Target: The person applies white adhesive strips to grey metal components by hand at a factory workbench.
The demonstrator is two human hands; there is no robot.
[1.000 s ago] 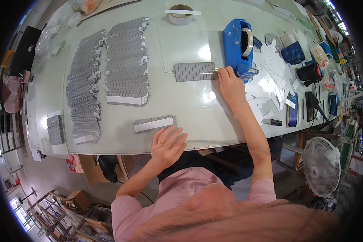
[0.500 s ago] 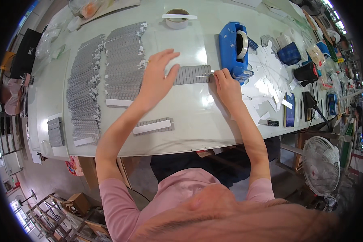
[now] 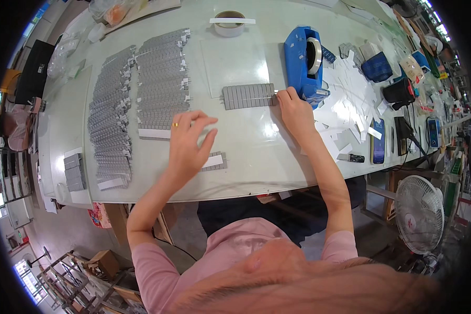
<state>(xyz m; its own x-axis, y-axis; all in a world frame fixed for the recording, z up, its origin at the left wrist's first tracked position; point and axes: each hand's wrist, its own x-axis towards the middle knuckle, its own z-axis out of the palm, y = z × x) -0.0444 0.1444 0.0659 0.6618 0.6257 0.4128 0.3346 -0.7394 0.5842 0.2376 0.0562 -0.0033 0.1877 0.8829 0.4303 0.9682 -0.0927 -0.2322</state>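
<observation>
A grey panel of narrow bars side by side [image 3: 248, 96] lies mid-table, a thin pale line running along it. The fingers of my right hand [image 3: 296, 112] pinch its right end, beside the blue tape dispenser [image 3: 297, 57]. My left hand [image 3: 189, 146] hovers over the table to the lower left, fingers apart and holding nothing. Partly behind it, nearer the front edge, is a second grey barred piece [image 3: 224, 161] with a white strip [image 3: 213, 160] on it. Two long overlapping rows of similar grey pieces, a left row [image 3: 107, 115] and a right row [image 3: 159, 78], spread to the left.
A tape roll [image 3: 229, 26] with a white strip across it stands at the back. White paper strips [image 3: 345, 99] lie heaped right of the dispenser, near a phone [image 3: 377, 144] and a black cup [image 3: 397, 93]. A small grey stack [image 3: 74, 172] sits far left. A fan [image 3: 418, 214] stands lower right.
My left hand has moved away from the panel's left end, toward the front edge and slightly left, uncovering that end. My right hand stays at the panel's right end.
</observation>
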